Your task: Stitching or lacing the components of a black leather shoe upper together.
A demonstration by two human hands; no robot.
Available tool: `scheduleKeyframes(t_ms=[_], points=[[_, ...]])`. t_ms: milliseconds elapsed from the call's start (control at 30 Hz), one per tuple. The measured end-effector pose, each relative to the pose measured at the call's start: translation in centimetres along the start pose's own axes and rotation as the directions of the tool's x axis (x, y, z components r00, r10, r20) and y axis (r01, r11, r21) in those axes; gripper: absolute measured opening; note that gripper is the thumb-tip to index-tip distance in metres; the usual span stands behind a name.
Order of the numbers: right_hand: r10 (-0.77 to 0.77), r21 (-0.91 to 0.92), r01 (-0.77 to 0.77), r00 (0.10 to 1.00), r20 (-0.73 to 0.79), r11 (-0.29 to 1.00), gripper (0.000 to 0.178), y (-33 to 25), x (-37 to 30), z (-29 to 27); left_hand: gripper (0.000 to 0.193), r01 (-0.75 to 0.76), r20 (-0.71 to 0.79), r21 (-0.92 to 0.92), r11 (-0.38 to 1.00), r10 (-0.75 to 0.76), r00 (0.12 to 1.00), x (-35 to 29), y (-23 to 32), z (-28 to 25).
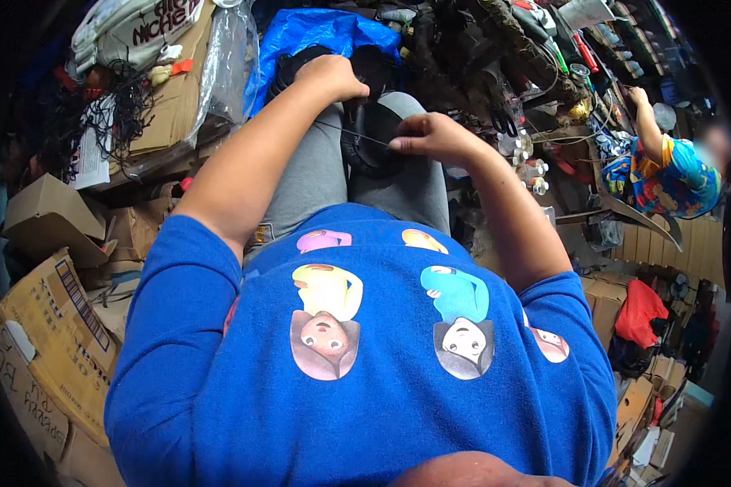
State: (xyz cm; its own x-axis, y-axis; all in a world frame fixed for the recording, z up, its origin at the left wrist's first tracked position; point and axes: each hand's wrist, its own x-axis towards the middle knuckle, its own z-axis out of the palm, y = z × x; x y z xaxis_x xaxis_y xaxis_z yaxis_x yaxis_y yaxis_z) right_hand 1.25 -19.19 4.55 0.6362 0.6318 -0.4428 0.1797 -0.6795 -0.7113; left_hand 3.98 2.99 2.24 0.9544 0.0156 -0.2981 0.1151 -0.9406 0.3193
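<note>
My left hand point(330, 79) is closed above my knees, beside dark rounded items; what its fingers hold is hidden. My right hand point(435, 138) pinches a thin dark cord point(354, 132) between thumb and fingers. The cord stretches taut from there leftward toward my left wrist, where its other end is lost from sight. Between my thighs, below the cord, rests a black curved article point(375, 138) whose kind I cannot make out. A blue plastic sheet point(326, 29) lies beyond my left hand.
Left of me are a cardboard sheet point(167, 114), a tangle of black cords point(130, 122) and an open cardboard box point(57, 215). Clear plastic bottles point(533, 170) stand to the right, near a curved blade-like piece point(625, 209). Another person point(674, 174) is at the far right.
</note>
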Motion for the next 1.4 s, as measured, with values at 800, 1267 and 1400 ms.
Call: scheduleKeyframes(t_ms=[800, 1267, 1400], points=[[0.109, 0.425, 0.052, 0.932, -0.345, 0.904, 0.033, 2.7, -4.4, 4.1, 0.042, 0.075, 0.002, 0.125, 0.989, -0.075, 0.997, 3.9, -1.6, 1.6], [-0.042, 0.304, 0.055, 0.998, -0.051, 0.951, 0.025, 3.7, -1.8, -0.6, 0.025, -0.737, -0.372, -0.158, 0.657, 0.651, 0.661, -10.7, 2.8, 5.9], [-0.053, 0.210, 0.159, 0.898, -0.436, 0.965, 0.035, 2.9, -2.8, 0.1, 0.023, -0.735, -0.376, -0.076, 0.674, 0.663, 0.647, -11.2, 2.6, 6.5]])
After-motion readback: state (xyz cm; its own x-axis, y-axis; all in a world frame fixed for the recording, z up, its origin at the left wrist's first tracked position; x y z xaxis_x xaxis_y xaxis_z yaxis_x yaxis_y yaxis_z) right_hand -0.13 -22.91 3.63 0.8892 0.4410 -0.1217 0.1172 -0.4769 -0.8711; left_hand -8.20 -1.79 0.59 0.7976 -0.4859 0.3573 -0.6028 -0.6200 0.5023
